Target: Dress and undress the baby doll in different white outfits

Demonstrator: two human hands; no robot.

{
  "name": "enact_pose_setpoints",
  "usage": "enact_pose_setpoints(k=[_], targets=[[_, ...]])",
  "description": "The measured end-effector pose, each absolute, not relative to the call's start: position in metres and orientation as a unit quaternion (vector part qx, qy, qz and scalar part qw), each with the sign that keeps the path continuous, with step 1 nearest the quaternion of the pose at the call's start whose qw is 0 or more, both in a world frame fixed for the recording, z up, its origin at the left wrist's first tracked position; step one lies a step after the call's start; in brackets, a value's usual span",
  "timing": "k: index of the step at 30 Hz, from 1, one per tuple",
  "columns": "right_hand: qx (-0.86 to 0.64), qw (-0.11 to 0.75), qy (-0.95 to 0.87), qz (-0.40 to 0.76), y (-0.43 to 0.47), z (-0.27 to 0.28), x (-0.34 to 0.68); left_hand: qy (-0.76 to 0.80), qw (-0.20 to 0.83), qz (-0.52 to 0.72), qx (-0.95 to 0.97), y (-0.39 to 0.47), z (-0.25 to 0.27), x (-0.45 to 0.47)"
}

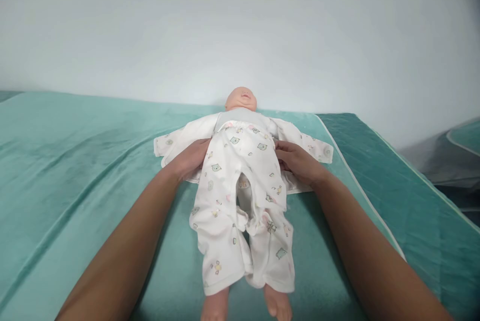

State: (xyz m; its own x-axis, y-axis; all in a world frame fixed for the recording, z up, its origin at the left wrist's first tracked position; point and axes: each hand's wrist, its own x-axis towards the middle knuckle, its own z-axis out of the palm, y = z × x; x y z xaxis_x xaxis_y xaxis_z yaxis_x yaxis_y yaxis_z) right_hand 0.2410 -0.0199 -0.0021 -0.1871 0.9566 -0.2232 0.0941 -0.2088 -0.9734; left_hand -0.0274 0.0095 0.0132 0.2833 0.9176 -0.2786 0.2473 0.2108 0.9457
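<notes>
A baby doll (241,100) lies on its back, head at the far end and bare feet toward me. It wears white baby trousers (221,191) printed with small animals, with an opening at the crotch. A matching long-sleeved top (198,128) is on its upper body, its front spread open and its sleeves out to both sides. At the left hip, my left hand (193,157) grips the side of the trousers, fingertips tucked out of sight. My right hand (296,161) has its fingers curled against the opposite side of the trousers near the waist.
Under the doll is a soft teal cover (93,171) with creases on the left. A darker quilted green sheet (408,201) shows along the right side. Behind the doll's head rises a pale wall (240,31). Another teal-topped surface (467,137) appears at the far right.
</notes>
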Motion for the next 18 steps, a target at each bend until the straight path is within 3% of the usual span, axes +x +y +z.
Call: enact_pose_setpoints(k=[5,18], targets=[[-0.49,0.388,-0.51,0.59,-0.0205,-0.0073,0.2479,0.481,0.653,0.293,0.506,0.0105,0.008,-0.0263],[-0.469,0.391,-0.55,0.57,-0.0224,-0.0078,0.2465,0.478,0.692,0.302,0.449,0.0119,0.0056,-0.0252]])
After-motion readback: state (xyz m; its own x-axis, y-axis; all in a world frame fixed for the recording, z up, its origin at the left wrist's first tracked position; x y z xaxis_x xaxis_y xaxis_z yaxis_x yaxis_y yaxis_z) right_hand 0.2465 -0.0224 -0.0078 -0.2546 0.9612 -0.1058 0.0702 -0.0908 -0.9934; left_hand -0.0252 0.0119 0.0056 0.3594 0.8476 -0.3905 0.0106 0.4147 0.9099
